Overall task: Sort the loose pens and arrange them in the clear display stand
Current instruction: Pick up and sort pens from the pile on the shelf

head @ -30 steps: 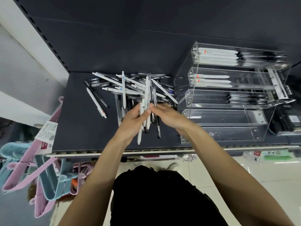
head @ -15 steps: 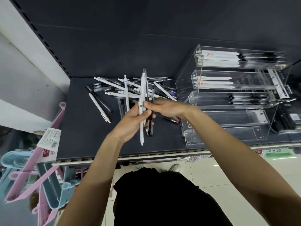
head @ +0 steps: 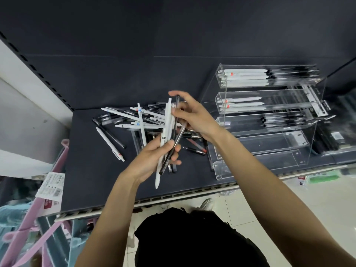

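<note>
A heap of loose white and black pens (head: 133, 120) lies on the dark shelf (head: 92, 170). Above it my left hand (head: 154, 158) grips a small bundle of pens (head: 167, 132), white and dark ones, held nearly upright. My right hand (head: 194, 116) pinches the upper part of a dark pen in that bundle, its fingers spread. To the right stands the clear tiered display stand (head: 316, 122). White and black pens fill its top tier, white pens lie in the second, black pens in the third. The two lower tiers look bare.
One white pen (head: 110, 144) lies apart at the heap's left. The shelf's front edge (head: 154, 199) runs below my hands. Pink and blue plastic hangers (head: 28, 228) with a price tag hang at the lower left. Dark packaged goods (head: 335, 139) sit right of the stand.
Both hands have risen from the heap with the bundle. My right hand has slid up along the pens to their upper part and spread its fingers.
</note>
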The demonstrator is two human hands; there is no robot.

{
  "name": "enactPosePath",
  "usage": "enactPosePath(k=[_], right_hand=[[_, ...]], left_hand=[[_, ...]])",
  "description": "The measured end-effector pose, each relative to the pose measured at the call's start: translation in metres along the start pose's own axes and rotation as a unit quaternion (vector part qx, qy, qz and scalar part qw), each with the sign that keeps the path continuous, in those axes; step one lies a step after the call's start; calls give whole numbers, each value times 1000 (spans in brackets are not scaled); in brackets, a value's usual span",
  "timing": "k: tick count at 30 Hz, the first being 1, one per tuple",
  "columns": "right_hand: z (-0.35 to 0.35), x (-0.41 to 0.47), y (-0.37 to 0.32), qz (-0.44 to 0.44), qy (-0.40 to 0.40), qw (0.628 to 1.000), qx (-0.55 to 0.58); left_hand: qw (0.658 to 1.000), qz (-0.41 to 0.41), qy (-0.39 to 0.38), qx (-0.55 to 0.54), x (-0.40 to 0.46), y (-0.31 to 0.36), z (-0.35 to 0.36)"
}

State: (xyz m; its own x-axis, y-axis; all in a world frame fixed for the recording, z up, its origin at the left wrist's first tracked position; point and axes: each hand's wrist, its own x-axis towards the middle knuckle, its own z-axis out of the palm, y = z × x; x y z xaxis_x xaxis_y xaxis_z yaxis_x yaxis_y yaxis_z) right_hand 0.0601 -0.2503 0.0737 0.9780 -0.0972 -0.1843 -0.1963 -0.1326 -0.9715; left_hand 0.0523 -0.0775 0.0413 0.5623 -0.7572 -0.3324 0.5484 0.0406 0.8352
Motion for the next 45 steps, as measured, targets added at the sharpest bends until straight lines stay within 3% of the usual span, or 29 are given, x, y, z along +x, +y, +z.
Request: enactPosePath(k=[7,10,15,17,19,22,24,26,31,35,39,45], right_hand=[[-5,-13,2,-30,46,994,-97],[-2,-15,2,-63,51,986,-147],[-21,-21,-25,-53,-61,974,-211],[-31,-22,-32,-55,-49,966,-249],[-46,-34,-38,-64,23,978,-198],[-74,-74,-30,-100,154,980,-75],[-86,-104,-11,-88,178,980,-2],[-90,-125,8,-50,146,985,76],[-122,-141,20,-34,126,989,65],[-152,-148,15,-38,129,983,128],[-167,-153,17,-17,107,985,131],[-184,-156,18,52,100,970,215]], left_hand=[[991,-26,3,-134,5,-1,26],[991,-28,-5,-131,10,-2,32],[986,-37,-5,-164,11,2,55],[982,-1,37,-187,14,4,73],[961,74,103,-247,21,6,89],[900,200,169,-349,35,12,109],[871,251,200,-371,42,15,125],[860,277,225,-364,49,16,146],[861,293,248,-334,66,7,197],[856,303,265,-324,74,3,230],[874,273,291,-276,84,-3,263],[875,232,347,-243,97,-21,291]])
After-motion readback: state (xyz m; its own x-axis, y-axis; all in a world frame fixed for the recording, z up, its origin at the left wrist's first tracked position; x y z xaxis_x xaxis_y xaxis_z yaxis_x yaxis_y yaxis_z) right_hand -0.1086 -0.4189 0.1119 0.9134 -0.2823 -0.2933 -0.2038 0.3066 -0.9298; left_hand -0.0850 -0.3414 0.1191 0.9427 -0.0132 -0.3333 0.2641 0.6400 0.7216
